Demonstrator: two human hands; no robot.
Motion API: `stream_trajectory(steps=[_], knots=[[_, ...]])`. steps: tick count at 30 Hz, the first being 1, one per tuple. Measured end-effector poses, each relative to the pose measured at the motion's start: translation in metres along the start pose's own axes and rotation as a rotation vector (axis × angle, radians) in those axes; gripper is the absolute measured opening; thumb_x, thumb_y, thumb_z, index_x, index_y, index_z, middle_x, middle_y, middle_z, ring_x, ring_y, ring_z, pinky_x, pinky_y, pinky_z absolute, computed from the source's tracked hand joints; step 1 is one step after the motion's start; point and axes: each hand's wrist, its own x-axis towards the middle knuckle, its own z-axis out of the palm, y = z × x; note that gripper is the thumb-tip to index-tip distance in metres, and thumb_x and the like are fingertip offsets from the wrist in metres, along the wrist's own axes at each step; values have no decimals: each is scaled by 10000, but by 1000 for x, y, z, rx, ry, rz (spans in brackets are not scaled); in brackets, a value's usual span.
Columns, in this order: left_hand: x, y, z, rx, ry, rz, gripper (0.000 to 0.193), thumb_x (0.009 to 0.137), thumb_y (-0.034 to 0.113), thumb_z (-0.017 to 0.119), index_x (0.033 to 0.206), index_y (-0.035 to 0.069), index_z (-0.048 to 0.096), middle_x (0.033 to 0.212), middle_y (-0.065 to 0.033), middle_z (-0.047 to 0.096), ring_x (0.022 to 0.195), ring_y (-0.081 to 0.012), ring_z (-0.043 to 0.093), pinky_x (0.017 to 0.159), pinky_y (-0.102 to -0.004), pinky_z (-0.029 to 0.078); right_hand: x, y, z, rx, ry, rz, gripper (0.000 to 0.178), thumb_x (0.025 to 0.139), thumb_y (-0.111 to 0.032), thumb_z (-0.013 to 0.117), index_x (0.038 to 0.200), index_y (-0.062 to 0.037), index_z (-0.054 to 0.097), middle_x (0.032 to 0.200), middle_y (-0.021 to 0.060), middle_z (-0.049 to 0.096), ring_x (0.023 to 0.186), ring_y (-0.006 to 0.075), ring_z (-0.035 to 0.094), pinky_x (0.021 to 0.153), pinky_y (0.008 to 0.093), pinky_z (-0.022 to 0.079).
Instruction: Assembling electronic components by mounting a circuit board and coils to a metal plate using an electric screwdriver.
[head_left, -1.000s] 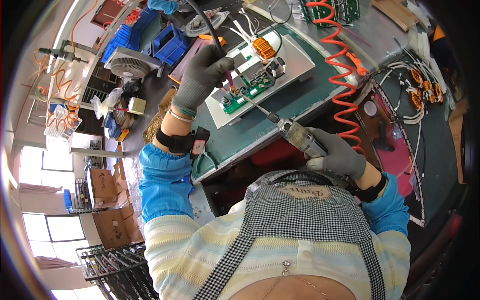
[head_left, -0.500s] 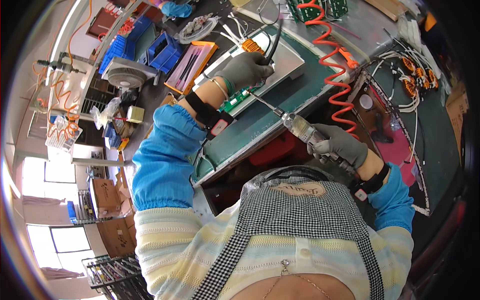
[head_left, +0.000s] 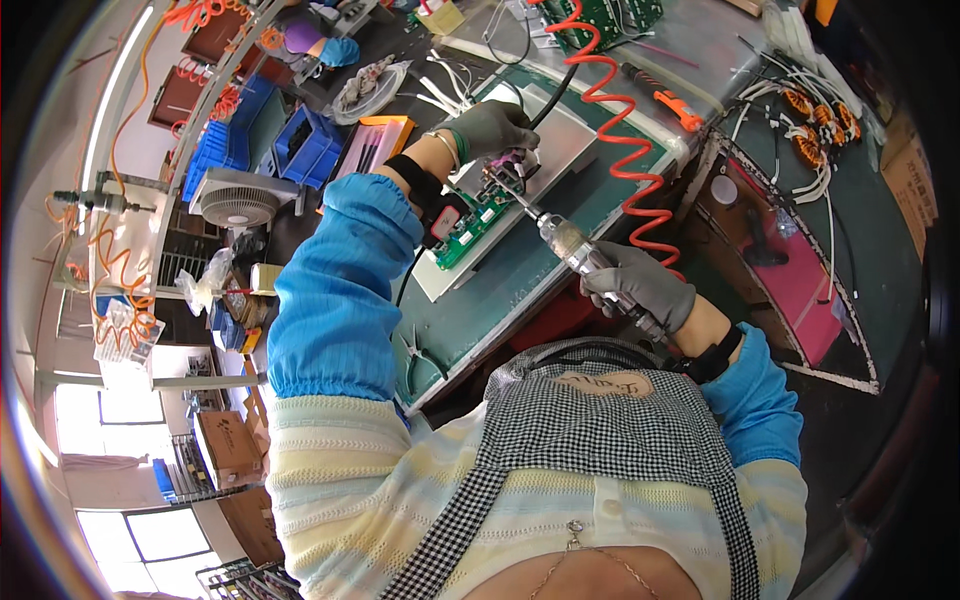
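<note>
My right hand (head_left: 655, 285), in a grey glove, is wrapped round a power screwdriver (head_left: 575, 245). Its long thin bit slants up and left, with the tip at the upper end of a green circuit board (head_left: 470, 232). Closed over that same end is my gloved left hand (head_left: 492, 130), and a black cable (head_left: 557, 98) comes out of its grip. Something purple shows below the left fingers; the exact contact there is hidden. The board lies on a pale metal plate (head_left: 560, 150). Green-handled pliers (head_left: 424, 362) rest near the bench's front left edge.
A red coiled hose (head_left: 640, 120) hangs over the right of the green bench mat (head_left: 530, 290). An orange-handled tool (head_left: 675, 105) lies beyond it. At right are wired orange coils (head_left: 815, 120); at left stand a fan (head_left: 240, 200) and a blue bin (head_left: 303, 145).
The view has shifted slightly. More of the circuit board now shows below my left hand, and the pliers are in fuller view. The screwdriver's tip is still at the board beside my left fingers.
</note>
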Motion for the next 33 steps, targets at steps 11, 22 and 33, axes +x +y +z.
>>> stream_trajectory(steps=[11,22,33], knots=[[12,-19,-7,-82,-17,24,307,846,299,717,1000,36,682,900,-65,702,829,-173,648,761,-330,505,13,-6,10,-31,41,17,392,843,-203,643,1169,-11,539,884,56,618,672,98,597,593,235,502],[7,-21,-14,-251,-65,-89,252,914,263,684,1026,37,673,850,-25,679,742,-102,594,684,-285,481,18,-18,18,151,7,47,405,934,-322,631,1160,4,551,855,48,615,654,88,596,532,224,505],[14,-41,-13,-257,41,-65,278,907,260,689,1043,18,674,914,-58,726,813,-132,656,760,-300,514,27,-26,25,35,38,26,372,926,-277,612,1161,2,534,870,49,606,666,83,581,549,226,500]])
